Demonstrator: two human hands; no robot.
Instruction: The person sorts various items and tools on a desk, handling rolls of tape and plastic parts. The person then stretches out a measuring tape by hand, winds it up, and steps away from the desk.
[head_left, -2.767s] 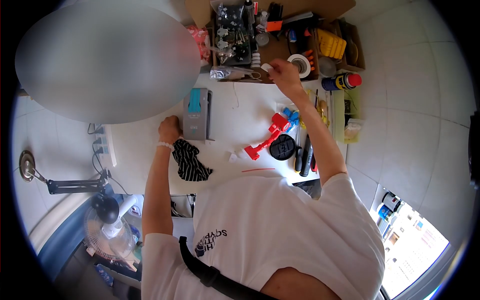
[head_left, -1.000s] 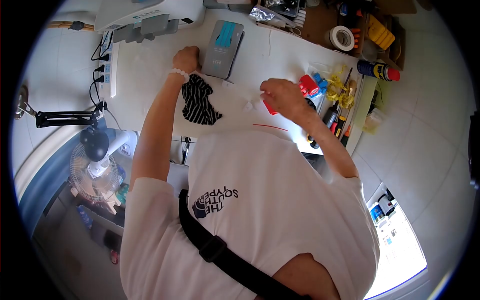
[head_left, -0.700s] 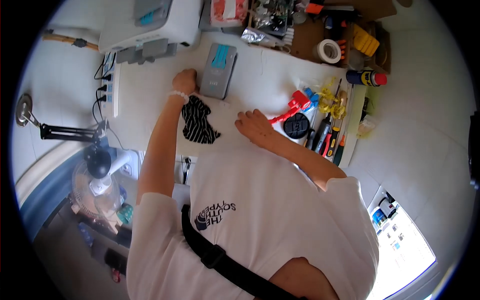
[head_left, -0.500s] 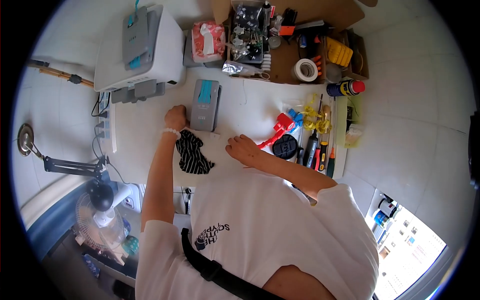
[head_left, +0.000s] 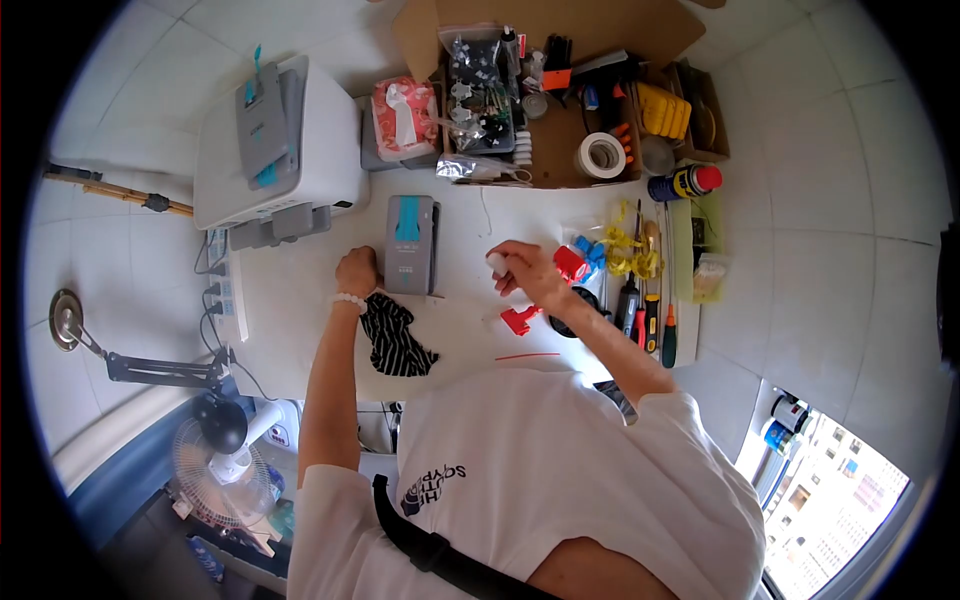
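- Fingertips of my right hand (head_left: 534, 276) are closed in a pinch on a small white piece (head_left: 497, 264), seen from the head view, my one view here; it sticks out from the tips, over the middle of the white table (head_left: 462, 222).
- So small a thing should be light, I'd judge; whether it is stiff or soft, or slippery, I cannot tell. A gentle pinch at its edge, thumb against forefinger, ought to do.
- Near that hand, a red plastic part (head_left: 519, 320) lies on the table, nearer to me, with another red part (head_left: 570, 264) just past my knuckles; my hand and wrist cover the stretch between, so I cannot say whether they join. Both look rigid; I'd take them by a thick end.
- Curled on the tabletop, my left hand (head_left: 356, 269) sits just beside the grey case (head_left: 408, 265); its fingers are bent in, and I cannot tell whether they grip anything.
- Below that hand, near the wrist, lies a striped cloth (head_left: 397, 336), rumpled. It looks soft and limp, easiest gathered from its middle.
- Closer to me lies a thin red strip (head_left: 527, 356), likely light and best lifted by one end.
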